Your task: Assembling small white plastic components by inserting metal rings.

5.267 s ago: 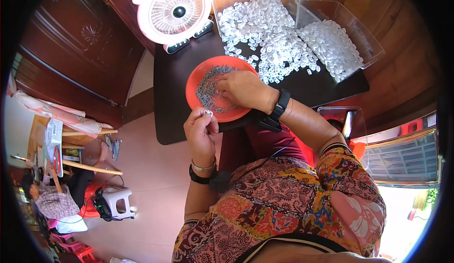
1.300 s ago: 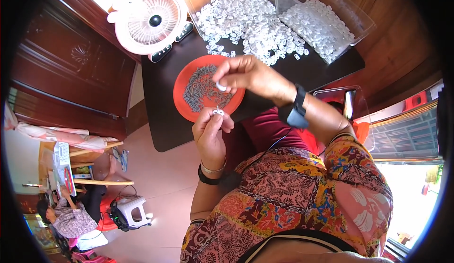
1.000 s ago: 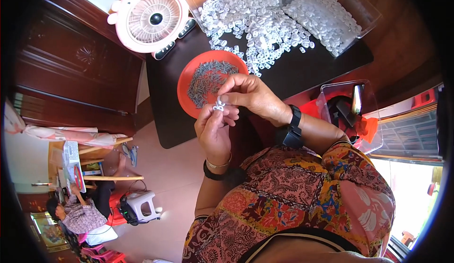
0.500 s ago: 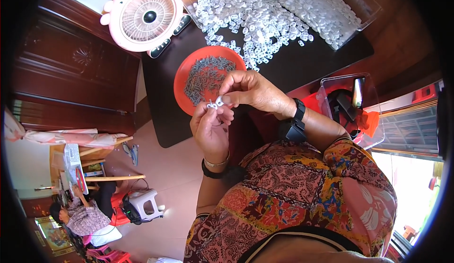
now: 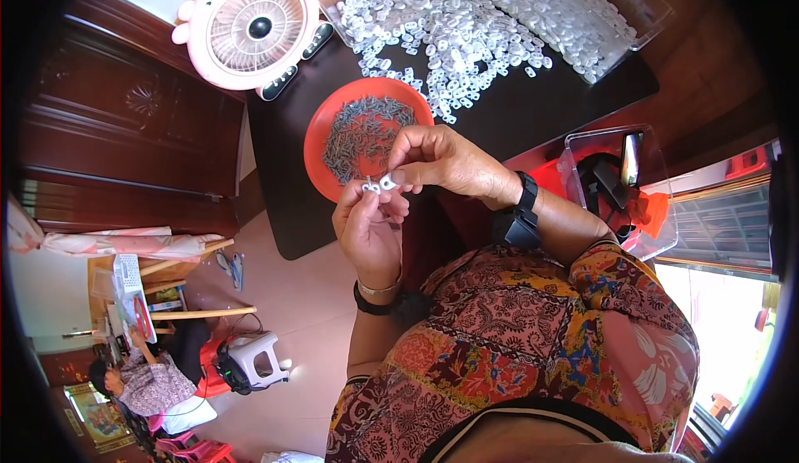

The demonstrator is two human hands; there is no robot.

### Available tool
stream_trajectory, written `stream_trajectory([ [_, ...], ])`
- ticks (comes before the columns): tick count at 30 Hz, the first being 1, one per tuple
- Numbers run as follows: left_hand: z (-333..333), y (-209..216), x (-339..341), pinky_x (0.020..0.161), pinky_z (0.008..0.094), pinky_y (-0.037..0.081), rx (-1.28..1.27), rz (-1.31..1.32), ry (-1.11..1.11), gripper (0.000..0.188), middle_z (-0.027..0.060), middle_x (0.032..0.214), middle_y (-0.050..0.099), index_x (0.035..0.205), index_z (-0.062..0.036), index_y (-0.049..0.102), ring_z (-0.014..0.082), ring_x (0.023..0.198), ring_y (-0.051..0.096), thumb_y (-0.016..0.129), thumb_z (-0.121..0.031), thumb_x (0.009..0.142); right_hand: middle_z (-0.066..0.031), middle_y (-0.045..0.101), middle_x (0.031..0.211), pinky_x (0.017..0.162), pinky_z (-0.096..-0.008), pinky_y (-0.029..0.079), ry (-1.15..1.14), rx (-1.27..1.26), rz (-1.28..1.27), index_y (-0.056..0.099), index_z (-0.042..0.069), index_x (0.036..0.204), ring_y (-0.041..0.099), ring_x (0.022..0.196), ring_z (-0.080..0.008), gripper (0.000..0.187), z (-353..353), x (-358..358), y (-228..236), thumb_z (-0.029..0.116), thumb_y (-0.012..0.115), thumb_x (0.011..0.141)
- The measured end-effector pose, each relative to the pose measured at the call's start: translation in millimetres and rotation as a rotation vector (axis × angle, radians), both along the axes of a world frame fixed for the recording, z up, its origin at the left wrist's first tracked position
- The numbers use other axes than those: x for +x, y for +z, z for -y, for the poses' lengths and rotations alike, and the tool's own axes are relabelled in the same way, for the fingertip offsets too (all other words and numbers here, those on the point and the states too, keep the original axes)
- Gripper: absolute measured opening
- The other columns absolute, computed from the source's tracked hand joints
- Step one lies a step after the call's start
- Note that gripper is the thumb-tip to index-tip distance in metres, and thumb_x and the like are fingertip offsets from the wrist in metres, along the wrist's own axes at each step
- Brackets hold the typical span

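Observation:
Over the near edge of an orange-red plate [image 5: 316, 142], my two hands meet at the fingertips. My left hand [image 5: 370, 234] pinches a small white plastic piece [image 5: 371, 186] with a thin grey screw standing up from it. Between thumb and forefinger, my right hand [image 5: 449, 163] grips another white plastic piece [image 5: 387, 181], oval with a hole. The two pieces sit side by side, and whether they touch is too small to tell. Many grey screws [image 5: 345, 134] lie in the plate. Beyond it spreads a heap of white plastic pieces [image 5: 466, 47] like the held ones.
A pink fan [image 5: 262, 26] stands at the dark table's [image 5: 283, 205] far left. Bagged white pieces [image 5: 574, 26] fill a clear bin at far right. Beside my right arm is a clear box [image 5: 657, 163] with dark and orange things. Another person [image 5: 158, 388] sits at lower left near a grey-white stool [image 5: 260, 359].
The white piece in my right hand has turned a little and sits slightly lower, against the left-hand piece's side. Both hands keep their grips and have barely shifted.

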State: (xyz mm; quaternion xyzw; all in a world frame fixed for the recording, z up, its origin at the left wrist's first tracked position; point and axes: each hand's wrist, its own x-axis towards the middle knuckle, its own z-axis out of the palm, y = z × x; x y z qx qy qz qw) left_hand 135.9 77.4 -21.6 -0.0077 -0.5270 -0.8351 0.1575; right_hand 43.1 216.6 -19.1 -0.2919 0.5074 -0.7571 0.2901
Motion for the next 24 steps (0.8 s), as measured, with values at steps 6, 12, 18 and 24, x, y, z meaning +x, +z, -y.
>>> stream_trajectory([
  [6,-0.1,1.5,0.6,0.055,0.024,0.038,-0.008,0.011,0.012,0.019,0.0096,0.068,0.059,0.081,-0.0018,0.052,0.0134,0.059,0.053,0.045,-0.017,0.09,-0.0009,0.064,0.086,0.063,-0.0181,0.044,0.031,0.038,0.026,0.067,0.002,0.097,0.056,0.071,-0.0045,0.01,-2.3,0.0,1.1,0.002,0.062,0.088],
  [12,-1.3,6.3,1.4,0.054,0.0238,0.037,0.015,0.005,0.049,0.019,0.0095,0.067,0.058,0.081,-0.0024,0.051,0.0136,0.058,0.053,0.045,-0.018,0.09,-0.0028,0.066,0.092,0.076,-0.0233,0.048,0.015,0.024,-0.09,0.067,0.001,0.103,0.061,0.084,-0.0099,0.02,-5.4,5.2,8.3,-0.003,0.064,0.084],
  [18,-2.3,4.6,0.4,0.054,0.0242,0.037,0.035,0.01,0.002,0.018,0.0102,0.066,0.058,0.081,-0.0025,0.05,0.0139,0.057,0.052,0.044,-0.017,0.09,-0.0042,0.067,0.091,0.08,-0.0263,0.049,-0.022,0.059,-0.215,0.067,0.001,0.102,0.061,0.089,-0.0114,0.017,-6.2,4.9,6.5,0.001,0.066,0.084],
  [24,-4.0,2.9,-0.3,0.054,0.0246,0.037,0.088,0.047,-0.023,0.016,0.0104,0.067,0.058,0.08,-0.0024,0.05,0.0142,0.057,0.052,0.044,-0.015,0.089,-0.0073,0.068,0.09,0.075,-0.0294,0.05,-0.075,0.146,-0.517,0.068,0.002,0.1,0.064,0.086,-0.0164,0.017,-9.7,1.5,7.0,0.008,0.067,0.084],
])
